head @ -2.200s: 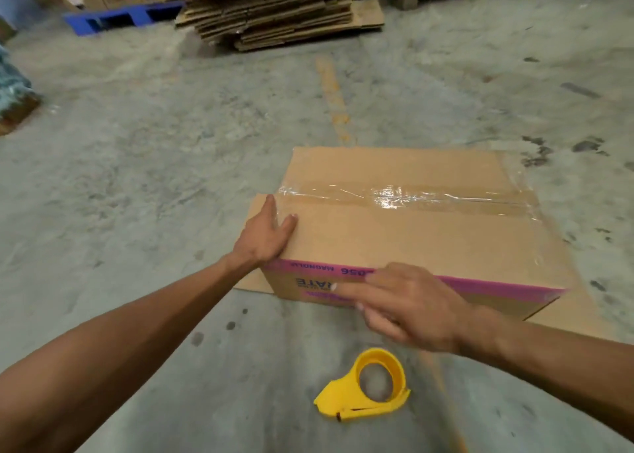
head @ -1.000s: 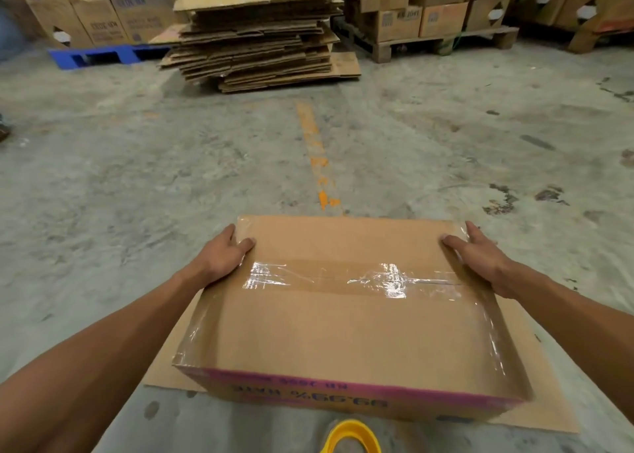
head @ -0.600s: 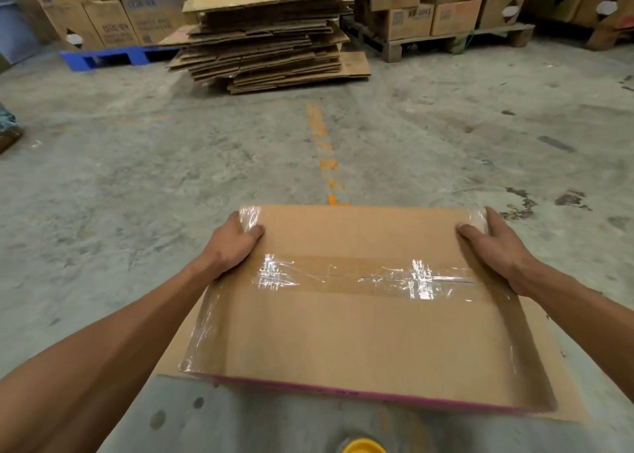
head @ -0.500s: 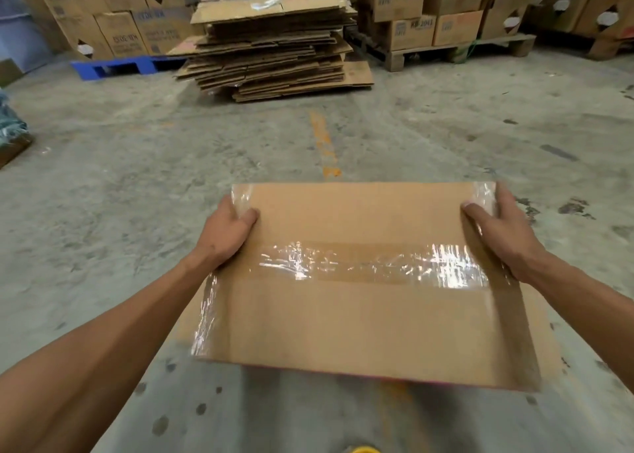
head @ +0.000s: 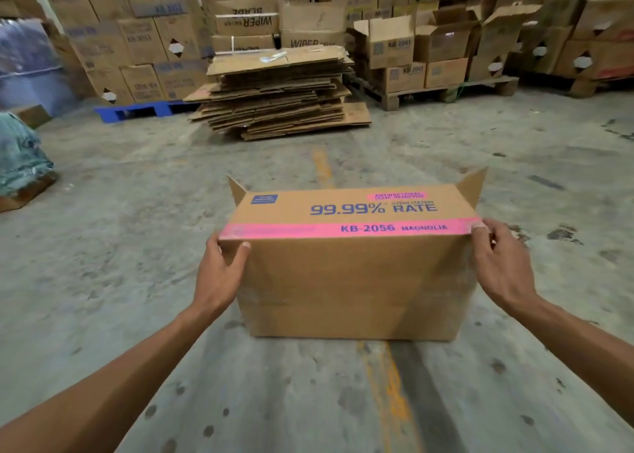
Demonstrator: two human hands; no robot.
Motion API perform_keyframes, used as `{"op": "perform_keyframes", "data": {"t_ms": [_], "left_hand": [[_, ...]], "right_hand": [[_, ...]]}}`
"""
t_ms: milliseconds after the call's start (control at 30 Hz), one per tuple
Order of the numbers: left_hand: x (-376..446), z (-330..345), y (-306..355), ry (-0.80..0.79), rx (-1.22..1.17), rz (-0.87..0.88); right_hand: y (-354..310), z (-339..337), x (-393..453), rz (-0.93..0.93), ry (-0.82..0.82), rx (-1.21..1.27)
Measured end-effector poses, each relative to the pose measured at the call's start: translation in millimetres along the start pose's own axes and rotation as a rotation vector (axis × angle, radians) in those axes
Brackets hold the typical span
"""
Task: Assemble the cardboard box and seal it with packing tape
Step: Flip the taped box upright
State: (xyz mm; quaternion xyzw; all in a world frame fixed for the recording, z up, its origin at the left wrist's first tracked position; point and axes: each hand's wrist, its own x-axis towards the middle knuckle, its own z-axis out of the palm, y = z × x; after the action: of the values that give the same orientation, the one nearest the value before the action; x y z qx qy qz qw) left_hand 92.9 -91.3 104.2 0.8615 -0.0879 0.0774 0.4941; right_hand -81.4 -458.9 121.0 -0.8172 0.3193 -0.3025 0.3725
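Observation:
A brown cardboard box (head: 350, 281) with a pink band and the print "99.99% RATE KB-2056" is held tipped, its taped face turned toward me and a printed side facing up. Two flap corners stick up at its far edge. My left hand (head: 219, 274) grips the box's left end, thumb on the near face. My right hand (head: 497, 264) grips the right end at the pink band. Clear tape wraps the right edge. The yellow tape dispenser is out of view.
A stack of flattened cardboard (head: 278, 92) lies on the concrete floor straight ahead. Behind it stand stacked cartons (head: 137, 41), a blue pallet (head: 137, 111) and a wooden pallet (head: 446, 90) with open boxes. A wrapped bundle (head: 20, 154) sits at the left.
Both hands moved to the box's two ends, lifted it and rolled it over, so the taped face now faces me and a printed side shows on top. The dispenser dropped out of view.

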Motion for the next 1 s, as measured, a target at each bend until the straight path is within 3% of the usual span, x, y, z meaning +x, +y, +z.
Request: {"op": "perform_keyframes", "data": {"t_ms": [167, 300, 467, 633, 800, 1000], "left_hand": [[7, -16, -7, -0.037, 0.068, 0.012], [24, -25, -4, -0.162, 0.099, -0.092], [47, -21, 16, -0.392, -0.006, -0.27], [67, -17, 15, -0.498, -0.198, -0.369], [76, -13, 7, -0.514, -0.353, -0.366], [57, -21, 6, -0.47, -0.422, -0.273]], "right_hand": [[3, -8, 1, 0.067, -0.025, 0.042], [0, -12, 18, 0.23, -0.211, 0.159], [-3, -11, 40, 0.347, -0.434, 0.157], [0, -10, 60, 0.394, -0.572, 0.28], [-3, -3, 74, 0.404, -0.655, 0.427], [-3, 4, 67, 0.316, -0.614, 0.511]]}}
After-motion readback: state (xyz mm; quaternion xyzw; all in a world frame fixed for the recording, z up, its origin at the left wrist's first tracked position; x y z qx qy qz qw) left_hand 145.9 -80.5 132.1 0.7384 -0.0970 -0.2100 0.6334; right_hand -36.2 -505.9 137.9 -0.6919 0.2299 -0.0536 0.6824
